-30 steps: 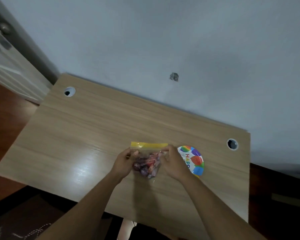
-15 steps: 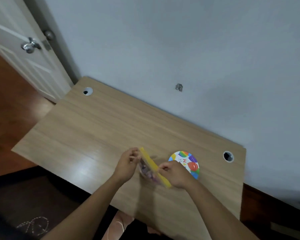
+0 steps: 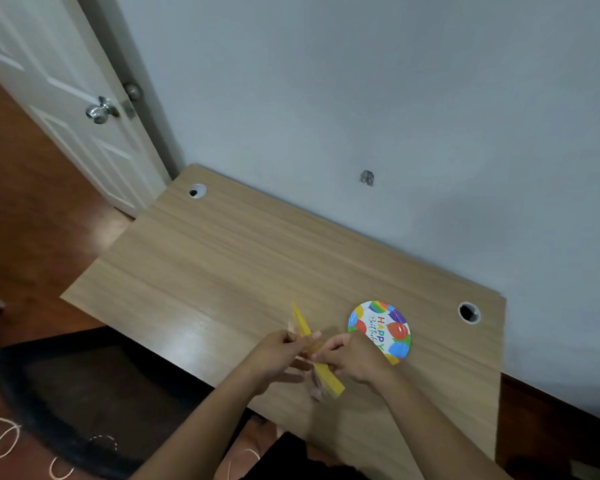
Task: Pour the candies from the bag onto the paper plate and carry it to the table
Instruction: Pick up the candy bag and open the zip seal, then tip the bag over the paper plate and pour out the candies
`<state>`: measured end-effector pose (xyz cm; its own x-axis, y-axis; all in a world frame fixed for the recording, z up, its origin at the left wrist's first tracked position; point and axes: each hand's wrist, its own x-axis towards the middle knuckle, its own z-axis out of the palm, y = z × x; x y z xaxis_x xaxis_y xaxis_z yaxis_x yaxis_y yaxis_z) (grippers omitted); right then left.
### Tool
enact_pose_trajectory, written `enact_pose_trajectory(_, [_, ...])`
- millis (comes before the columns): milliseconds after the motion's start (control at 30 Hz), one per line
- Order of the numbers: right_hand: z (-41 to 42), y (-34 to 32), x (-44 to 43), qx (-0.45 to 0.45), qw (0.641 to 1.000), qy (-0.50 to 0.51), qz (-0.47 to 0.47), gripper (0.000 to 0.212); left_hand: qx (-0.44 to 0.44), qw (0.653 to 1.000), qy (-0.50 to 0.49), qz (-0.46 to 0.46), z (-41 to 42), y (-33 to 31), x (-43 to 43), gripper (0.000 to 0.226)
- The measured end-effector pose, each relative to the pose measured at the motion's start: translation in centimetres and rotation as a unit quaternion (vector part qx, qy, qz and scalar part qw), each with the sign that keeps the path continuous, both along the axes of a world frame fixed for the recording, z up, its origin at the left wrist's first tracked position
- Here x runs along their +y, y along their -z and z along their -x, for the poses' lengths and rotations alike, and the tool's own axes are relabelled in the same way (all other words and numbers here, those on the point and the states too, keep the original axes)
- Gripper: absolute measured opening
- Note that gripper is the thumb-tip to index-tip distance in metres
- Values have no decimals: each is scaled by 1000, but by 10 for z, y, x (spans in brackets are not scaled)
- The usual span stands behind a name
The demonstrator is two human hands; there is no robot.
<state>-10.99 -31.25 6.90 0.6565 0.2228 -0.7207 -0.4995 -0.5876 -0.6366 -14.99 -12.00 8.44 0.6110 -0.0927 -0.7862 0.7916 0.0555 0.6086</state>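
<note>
Pinching the bag [image 3: 307, 336] by its yellow strip, our left hand [image 3: 274, 353] and right hand [image 3: 352, 358] grip opposite sides above the desk [image 3: 222, 265]; the paper plate [image 3: 381, 329] lies at two o'clock, just beside.

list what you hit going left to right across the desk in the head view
round cable hole → left hand → bag with the yellow zip strip → right hand → birthday paper plate → second cable hole

A white door [image 3: 49, 98] with a silver knob [image 3: 99, 111] stands ajar — beside a pale wall [image 3: 395, 98].
</note>
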Motion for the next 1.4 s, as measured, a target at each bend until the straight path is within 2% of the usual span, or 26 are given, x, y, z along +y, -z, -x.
enact_pose_trajectory(200, [12,-13,-2,30,995,30,-86,42,-31,997,-43,58,5,6,2,21])
enact_pose_trajectory(300, [20,-24,-7,48,988,56,-135,39,-36,993,-73,84,4,6,3,13])
enact_pose_trajectory(433, [24,-16,-10,38,988,74,-129,69,-44,992,-86,81,2,8,-9,20])
enact_pose_trajectory(633, [28,-15,-10,2,993,113,-45,37,-11,985,-155,77,8,22,-27,26])
enact_pose_trajectory(1033, [28,-21,-8,-15,982,189,-19,18,4,975,-218,39,-1,14,-30,23])
enact_pose_trajectory(1100, [24,-15,-13,-66,986,149,34,23,-23,982,-186,5,-6,9,-27,19])
enact_pose_trajectory(1200, [18,-18,-16,-119,986,90,76,25,-78,983,-99,-135,-10,7,-6,16])
enact_pose_trajectory(1233, [15,-22,-19,-126,984,82,97,25,-104,972,-58,-205,-13,9,3,15])
enact_pose_trajectory(1300, [8,-32,-23,-160,974,61,148,24,-145,928,25,-342,-19,12,23,15])
enact_pose_trajectory(1333, [5,-36,-25,-178,968,51,171,21,-149,911,59,-380,-20,11,30,16])
enact_pose_trajectory(1400, [2,-42,-26,-203,957,40,203,19,-145,904,104,-388,-23,6,37,16])
